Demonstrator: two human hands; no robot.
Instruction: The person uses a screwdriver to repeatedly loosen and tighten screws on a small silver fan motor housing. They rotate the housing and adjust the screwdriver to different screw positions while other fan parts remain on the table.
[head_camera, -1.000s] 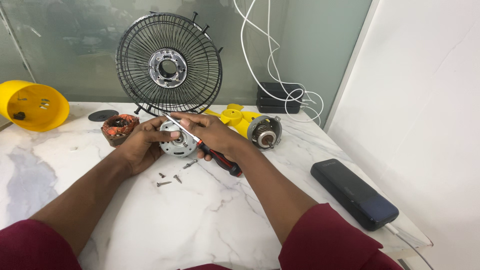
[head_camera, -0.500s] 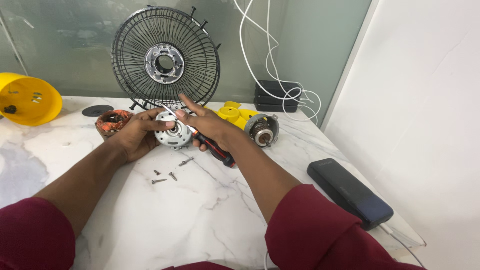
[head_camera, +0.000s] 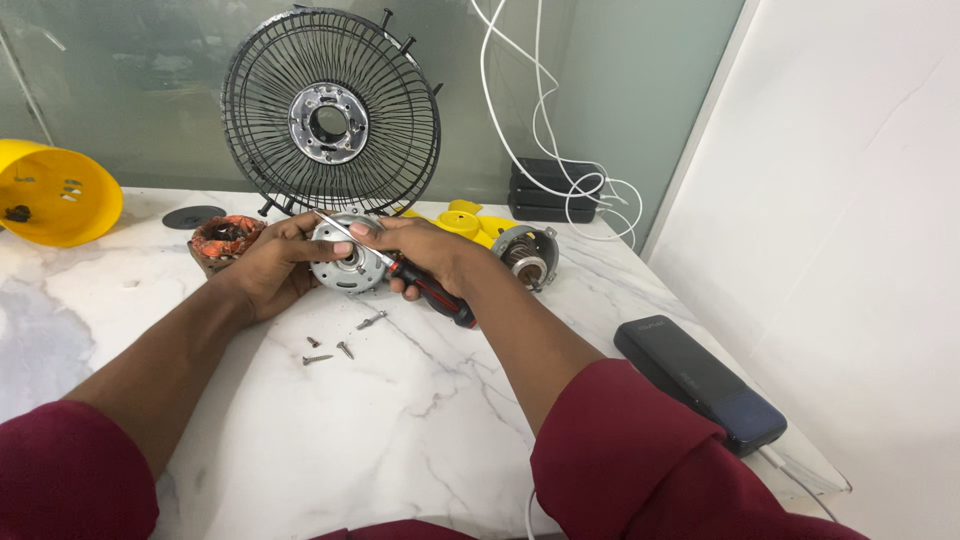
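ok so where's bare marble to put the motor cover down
Bare marble lies between the forearms, below the loose screws, and left of the left hand toward the yellow housing. Crowded: behind the hands, around fan grille, copper winding and motor.

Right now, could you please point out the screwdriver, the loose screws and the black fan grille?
screwdriver (head_camera: 432, 295), head view, on its red and black handle.
loose screws (head_camera: 371, 320), head view, on the largest screw lying on the marble.
black fan grille (head_camera: 390, 130), head view, on its wire ribs.
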